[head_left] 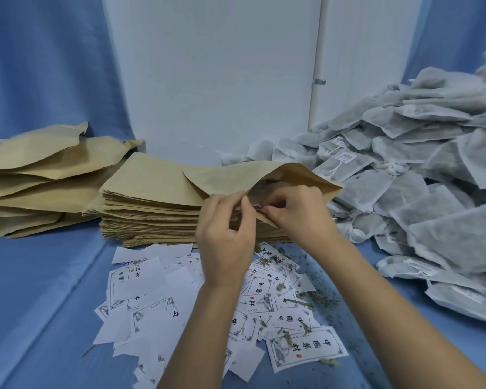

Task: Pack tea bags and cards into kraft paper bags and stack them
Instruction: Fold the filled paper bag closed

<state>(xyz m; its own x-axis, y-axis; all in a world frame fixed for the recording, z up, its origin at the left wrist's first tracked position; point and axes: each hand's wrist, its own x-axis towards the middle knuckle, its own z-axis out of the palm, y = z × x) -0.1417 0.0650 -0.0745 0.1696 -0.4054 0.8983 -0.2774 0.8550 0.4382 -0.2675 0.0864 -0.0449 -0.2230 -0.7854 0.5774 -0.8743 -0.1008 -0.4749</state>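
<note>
Kraft bag [236, 175], open-mouthed on top of the stack of flat bags [152, 209], looks light, thin and tearable, so we pinch its mouth edges with left hand [227, 220] and right hand [300, 211].

Blue cloth-covered tabletop [45, 290] in view. At 12 o'clock sits a neat stack of flat kraft paper bags [152, 209]. Over at 9 o'clock, a looser pile of bulging kraft paper bags [37, 175] is right up against it. A big heap of white mesh tea bags [421, 175] fills 3 o'clock. At 6 o'clock, scattered white printed cards [152, 299], with loose green tea crumbs [317, 297] strewn towards 4 o'clock.
</note>
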